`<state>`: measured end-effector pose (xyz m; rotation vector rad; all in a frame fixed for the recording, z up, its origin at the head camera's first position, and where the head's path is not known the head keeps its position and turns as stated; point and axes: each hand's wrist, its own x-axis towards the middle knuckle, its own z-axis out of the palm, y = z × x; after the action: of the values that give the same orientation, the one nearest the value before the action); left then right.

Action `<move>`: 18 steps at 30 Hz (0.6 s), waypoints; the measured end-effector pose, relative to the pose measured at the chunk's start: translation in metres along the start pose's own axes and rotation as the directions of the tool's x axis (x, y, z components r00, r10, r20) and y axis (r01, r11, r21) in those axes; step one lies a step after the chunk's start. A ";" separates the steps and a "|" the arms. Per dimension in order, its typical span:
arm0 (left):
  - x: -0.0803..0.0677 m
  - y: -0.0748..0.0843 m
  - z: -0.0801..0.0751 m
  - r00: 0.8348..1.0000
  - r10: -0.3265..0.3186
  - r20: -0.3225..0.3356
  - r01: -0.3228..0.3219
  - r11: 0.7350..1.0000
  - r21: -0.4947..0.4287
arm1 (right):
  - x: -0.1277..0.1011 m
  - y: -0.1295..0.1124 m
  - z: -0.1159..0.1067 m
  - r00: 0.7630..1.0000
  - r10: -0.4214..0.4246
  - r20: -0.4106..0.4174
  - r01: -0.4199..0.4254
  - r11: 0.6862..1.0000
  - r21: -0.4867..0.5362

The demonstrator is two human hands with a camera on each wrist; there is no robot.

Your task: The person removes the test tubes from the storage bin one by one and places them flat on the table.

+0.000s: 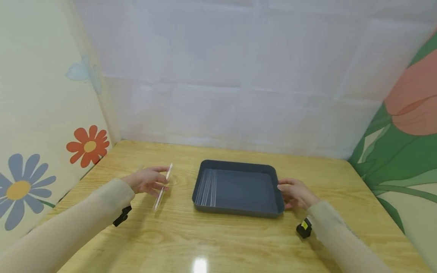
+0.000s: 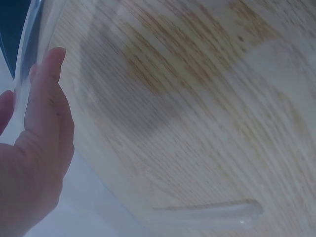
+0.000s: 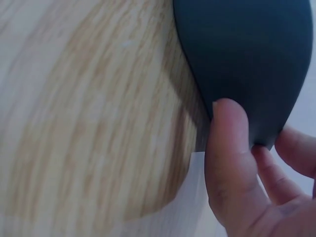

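My left hand [image 1: 163, 184] pinches a clear thin tube [image 1: 158, 201], which slants from near the table up toward the back, left of the tray. In the left wrist view the fingers [image 2: 47, 98] hold that tube [image 2: 27, 54] at the top left. A second clear tube [image 2: 207, 215] lies flat on the table below it. The dark grey tray [image 1: 239, 164] sits mid-table with several clear tubes [image 1: 207, 187] lined along its left inside. My right hand [image 1: 285, 194] grips the tray's right edge. The right wrist view shows thumb [image 3: 227, 158] and fingers round the tray's [image 3: 247, 59] corner.
The wooden table [image 1: 218, 239] is walled in by a white back panel [image 1: 239, 76], a flowered panel [image 1: 41, 125] on the left and a green and pink panel [image 1: 406, 144] on the right. Black wrist straps [image 1: 122, 217] sit on both sleeves.
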<state>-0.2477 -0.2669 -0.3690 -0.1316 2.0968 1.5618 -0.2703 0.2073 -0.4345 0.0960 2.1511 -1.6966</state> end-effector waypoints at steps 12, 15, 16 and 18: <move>-0.002 -0.003 -0.008 0.999 -0.027 -0.030 0.028 0.999 0.022 | -0.001 -0.002 -0.001 1.000 0.007 0.014 -0.007 1.000 0.002; -0.003 -0.004 -0.009 0.999 -0.032 -0.034 0.034 0.999 0.033 | -0.002 -0.002 -0.001 1.000 0.017 0.005 -0.017 1.000 0.011; -0.004 -0.005 -0.010 0.999 -0.031 -0.032 0.033 0.999 0.042 | -0.002 -0.002 -0.001 1.000 0.018 0.003 -0.018 1.000 0.012; -0.005 -0.006 -0.010 0.998 -0.038 -0.041 0.040 0.998 0.049 | -0.002 -0.002 -0.002 1.000 0.019 0.005 -0.019 1.000 0.012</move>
<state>-0.2452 -0.2793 -0.3698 -0.1862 2.1492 1.4947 -0.2693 0.2087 -0.4316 0.1152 2.1300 -1.6978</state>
